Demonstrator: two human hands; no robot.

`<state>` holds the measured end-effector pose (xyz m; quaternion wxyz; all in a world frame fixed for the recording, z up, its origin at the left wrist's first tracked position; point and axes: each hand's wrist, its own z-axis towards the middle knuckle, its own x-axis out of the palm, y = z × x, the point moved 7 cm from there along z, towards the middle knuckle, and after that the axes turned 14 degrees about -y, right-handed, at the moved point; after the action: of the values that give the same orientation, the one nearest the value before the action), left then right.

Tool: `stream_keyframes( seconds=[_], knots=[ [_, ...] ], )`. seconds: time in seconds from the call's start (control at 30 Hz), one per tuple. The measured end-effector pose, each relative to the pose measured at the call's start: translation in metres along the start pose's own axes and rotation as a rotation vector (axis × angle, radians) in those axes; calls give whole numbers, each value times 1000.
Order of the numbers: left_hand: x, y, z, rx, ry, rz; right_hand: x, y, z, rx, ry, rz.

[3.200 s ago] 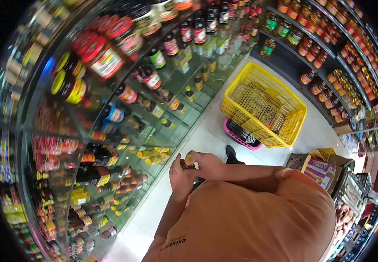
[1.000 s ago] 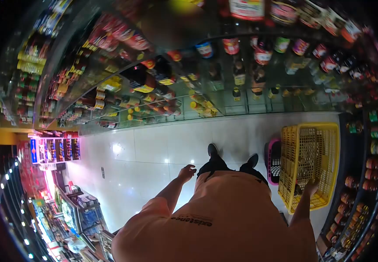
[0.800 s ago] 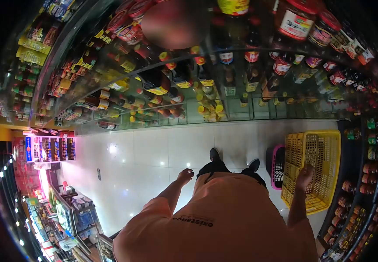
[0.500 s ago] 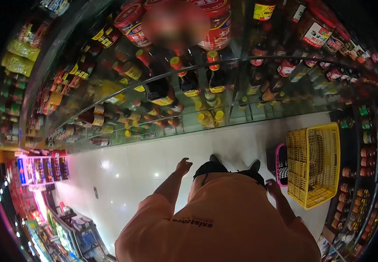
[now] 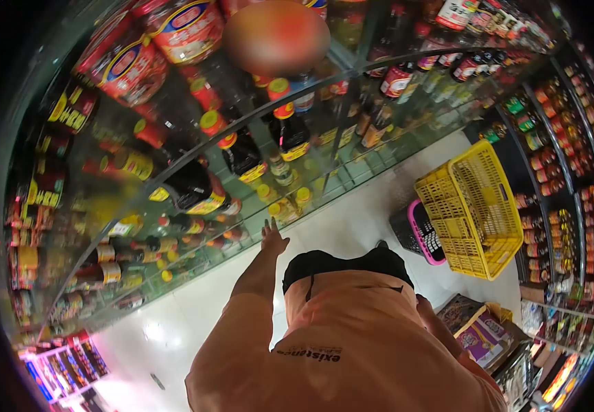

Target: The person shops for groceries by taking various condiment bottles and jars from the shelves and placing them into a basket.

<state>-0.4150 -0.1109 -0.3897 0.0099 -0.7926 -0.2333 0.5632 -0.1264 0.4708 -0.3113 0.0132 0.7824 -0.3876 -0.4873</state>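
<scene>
Fingers [image 5: 269, 226] of the left hand [image 5: 273, 240] are seen stretched out straight and held together, empty, pointing up and away from the body toward the lower glass shelves [image 5: 324, 182]; nothing is gripped and no contact with any item can be confirmed. The nearest goods are the small yellow-capped bottles [image 5: 289, 206], standing just beyond and slightly to the right of the fingertips, upright on their shelf with their long axes vertical. The left hand is plainly the nearer of the two to these bottles. The right hand [image 5: 423, 302] is only partly visible at the edge of the orange shirt [image 5: 352, 343], low at the person's side; whether it is open or closed cannot be told, and nothing is seen in it. Above the small bottles, larger dark sauce bottles [image 5: 242, 154] with red and yellow caps are noted on the next shelf up, and red-lidded jars [image 5: 187, 31] on the top one. To the right, well apart from the left hand, a yellow basket [image 5: 472, 209] is observed on the white tiled floor [image 5: 352, 226], with a pink-rimmed basket [image 5: 417, 233] touching or just beside it. Further shelving with jars [image 5: 558, 158] stands beyond the baskets.
</scene>
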Motion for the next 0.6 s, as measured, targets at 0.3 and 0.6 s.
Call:
stream_keyframes(
  seconds=[0.3, 0.6],
  knots=[
    [6, -28, 56, 106, -184, 6, -27, -15, -9, 217, -31, 67],
    [44, 1, 39, 18, -167, -5, -63, -11, 26, 168, -21, -21]
  ],
)
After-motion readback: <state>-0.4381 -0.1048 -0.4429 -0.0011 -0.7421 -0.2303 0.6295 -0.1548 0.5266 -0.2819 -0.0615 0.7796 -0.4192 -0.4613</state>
